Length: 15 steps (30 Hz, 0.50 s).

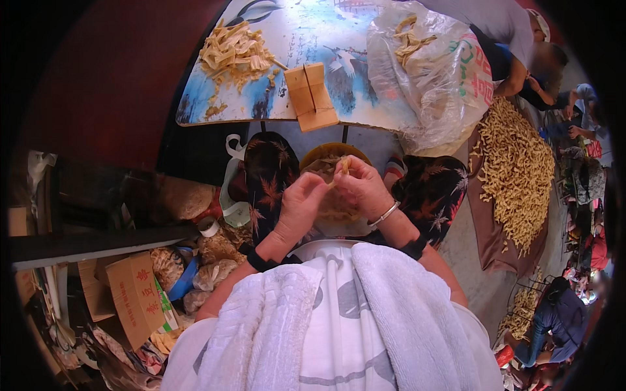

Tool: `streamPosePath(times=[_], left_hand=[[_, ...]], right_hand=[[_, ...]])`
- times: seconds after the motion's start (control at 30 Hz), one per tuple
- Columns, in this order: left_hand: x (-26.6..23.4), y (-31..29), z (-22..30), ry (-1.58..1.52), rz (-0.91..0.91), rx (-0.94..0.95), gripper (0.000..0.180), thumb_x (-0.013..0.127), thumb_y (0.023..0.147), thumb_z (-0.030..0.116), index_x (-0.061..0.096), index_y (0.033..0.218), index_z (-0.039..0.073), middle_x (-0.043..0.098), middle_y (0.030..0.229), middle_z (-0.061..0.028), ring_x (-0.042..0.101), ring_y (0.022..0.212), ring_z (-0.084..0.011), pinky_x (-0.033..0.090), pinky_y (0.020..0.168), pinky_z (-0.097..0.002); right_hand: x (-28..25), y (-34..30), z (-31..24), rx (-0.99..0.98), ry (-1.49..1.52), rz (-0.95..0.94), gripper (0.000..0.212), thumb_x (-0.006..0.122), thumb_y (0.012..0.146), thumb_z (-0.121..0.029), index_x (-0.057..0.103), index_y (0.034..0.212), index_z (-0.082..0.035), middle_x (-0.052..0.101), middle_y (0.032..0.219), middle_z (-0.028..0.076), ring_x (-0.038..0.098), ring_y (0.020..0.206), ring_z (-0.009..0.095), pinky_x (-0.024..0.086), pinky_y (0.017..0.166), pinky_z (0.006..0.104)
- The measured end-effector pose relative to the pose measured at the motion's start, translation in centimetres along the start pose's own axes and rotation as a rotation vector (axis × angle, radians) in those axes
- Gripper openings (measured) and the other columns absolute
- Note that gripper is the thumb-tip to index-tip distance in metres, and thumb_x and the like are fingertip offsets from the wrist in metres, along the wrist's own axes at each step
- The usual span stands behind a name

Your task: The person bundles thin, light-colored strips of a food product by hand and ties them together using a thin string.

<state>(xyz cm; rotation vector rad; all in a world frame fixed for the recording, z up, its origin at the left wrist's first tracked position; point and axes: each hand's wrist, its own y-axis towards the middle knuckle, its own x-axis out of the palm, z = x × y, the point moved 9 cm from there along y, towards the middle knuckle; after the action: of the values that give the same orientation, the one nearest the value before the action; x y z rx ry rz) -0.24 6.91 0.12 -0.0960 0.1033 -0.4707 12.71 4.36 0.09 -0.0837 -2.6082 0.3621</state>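
Observation:
Above my lap, my left hand (304, 201) and my right hand (365, 189) are close together, fingers pinched. A short pale yellow strip (345, 167), seemingly tofu skin, pokes up from my right fingertips. The left fingertips meet its lower end, which the fingers partly hide. Beneath both hands, between my knees, sits a round yellow-rimmed basin (335, 149); its pale contents are hard to make out. Beyond it, similar strips lie in a loose heap (236, 52) on the left of the picture-printed table (306, 40).
A slotted wooden block (312, 98) rests at the table's near edge. Right of it, a clear plastic bag (427, 88) drapes over the edge. Many yellow knotted pieces (518, 169) cover a brown cloth (482, 228). Cardboard boxes (135, 300) crowd the left; other people (554, 319) work at right.

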Motion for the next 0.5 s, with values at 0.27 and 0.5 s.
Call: streamPosePath(times=[0.27,0.5], left_hand=[[0.3,0.2,0.4,0.045,-0.097,-0.020,0.015,0.059,0.092,0.015,0.063,0.092,0.001,0.061,0.076,-0.0043,0.054,0.074,-0.0081,0.046,0.069,-0.0255],[0.1,0.2,0.8,0.138,-0.075,0.021,0.016,0.059,0.091,0.017,0.062,0.089,0.001,0.059,0.073,-0.0120,0.056,0.068,-0.0143,0.048,0.067,-0.0298]], right_hand=[[-0.5,0.3,-1.9,-0.316,-0.597,0.118,0.009,0.059,0.095,-0.018,0.062,0.093,-0.009,0.056,0.073,-0.005,0.047,0.059,0.001,0.036,0.048,0.0163],[-1.0,0.8,-0.8,-0.121,-0.469,0.176,0.013,0.058,0.095,-0.021,0.063,0.093,-0.009,0.057,0.072,-0.006,0.047,0.056,0.000,0.037,0.048,0.0158]])
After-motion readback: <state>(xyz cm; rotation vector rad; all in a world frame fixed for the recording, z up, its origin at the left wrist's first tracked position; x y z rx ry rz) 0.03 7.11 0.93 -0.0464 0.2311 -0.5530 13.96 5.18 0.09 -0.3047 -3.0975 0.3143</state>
